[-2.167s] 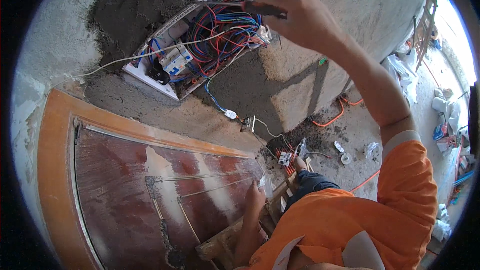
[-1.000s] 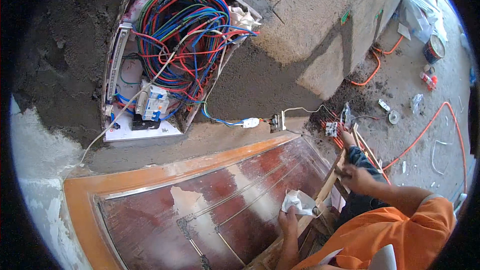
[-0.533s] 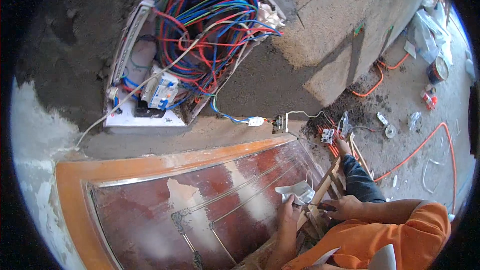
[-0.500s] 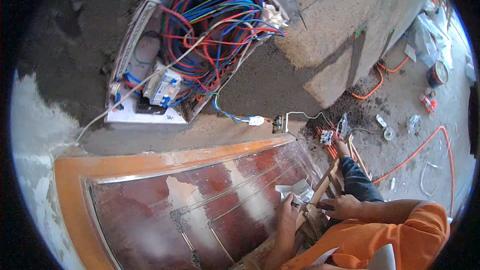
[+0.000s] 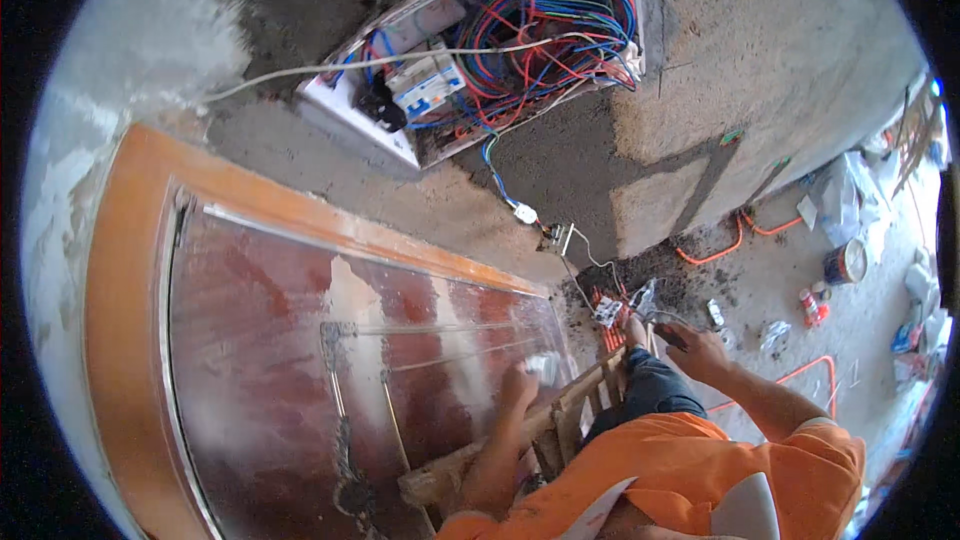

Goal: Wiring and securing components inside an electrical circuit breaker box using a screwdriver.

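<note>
My left hand [image 5: 517, 387] is closed on a white plate [image 5: 542, 368], blurred by motion, in front of the dark red door. In my right hand [image 5: 697, 352], a dark-handled tool [image 5: 676, 336], which looks like a screwdriver, points toward the floor side by the wall corner. Beyond the hands, a white wired fitting [image 5: 524, 212] hangs on blue and green wires from the open wiring box [image 5: 425, 155]. Beside it, a metal-framed socket fitting [image 5: 562, 238] sits at the wall. Another white fitting [image 5: 607, 311] lies lower, near red conduits.
Coiled red, blue and green wires [image 5: 550, 30] fill the box beside circuit breakers [image 5: 428, 85]. A wooden ladder-like frame [image 5: 540, 427] stands below me, near my foot [image 5: 636, 332]. Orange conduit [image 5: 832, 380], a paint bucket [image 5: 846, 262] and plastic bags [image 5: 850, 200] lie on the floor.
My hands have moved apart. The right went up and away with the dark-handled tool; the left carried the white plate left and slightly up. The view has shifted and turned.
</note>
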A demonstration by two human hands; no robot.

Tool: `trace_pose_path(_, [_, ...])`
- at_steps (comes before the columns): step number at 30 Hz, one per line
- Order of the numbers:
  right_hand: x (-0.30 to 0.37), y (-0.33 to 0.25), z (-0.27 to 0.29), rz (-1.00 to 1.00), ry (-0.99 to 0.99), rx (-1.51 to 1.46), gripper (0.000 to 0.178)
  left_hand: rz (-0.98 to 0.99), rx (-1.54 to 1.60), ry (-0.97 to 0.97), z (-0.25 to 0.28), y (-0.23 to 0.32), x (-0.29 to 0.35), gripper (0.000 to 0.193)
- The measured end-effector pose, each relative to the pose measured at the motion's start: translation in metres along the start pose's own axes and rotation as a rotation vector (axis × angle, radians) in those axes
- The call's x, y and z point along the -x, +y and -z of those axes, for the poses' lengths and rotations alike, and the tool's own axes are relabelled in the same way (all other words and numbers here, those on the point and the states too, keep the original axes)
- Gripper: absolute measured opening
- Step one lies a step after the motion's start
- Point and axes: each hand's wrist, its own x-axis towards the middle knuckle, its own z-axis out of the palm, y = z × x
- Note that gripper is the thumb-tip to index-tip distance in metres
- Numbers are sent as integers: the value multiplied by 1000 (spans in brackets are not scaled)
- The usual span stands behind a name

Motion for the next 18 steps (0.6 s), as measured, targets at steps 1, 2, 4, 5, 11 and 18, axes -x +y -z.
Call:
trace_pose_path(1, [0, -7, 2, -1, 11, 19, 35, -11, 19, 1, 1, 13, -2, 30])
trace_pose_path(2, [-2, -12, 1, -5, 37, 10, 36, -32, 187, 135, 4, 27, -8, 29])
trace_pose_path(4, [-3, -23, -5, 38, 85, -75, 39, -121, 259, 148, 41, 77, 3, 29])
trace_pose_path(5, [-8, -16, -13, 59, 68, -32, 42, -132, 282, 168, 47, 90, 8, 29])
trace_pose_path(11, [-5, -28, -18, 48, -148, 161, 49, -235, 392, 433, 89, 114, 10, 27])
trace_pose_path(18, [-6, -59, -17, 216, -205, 153, 49, -603, 358, 373, 88, 119, 14, 30])
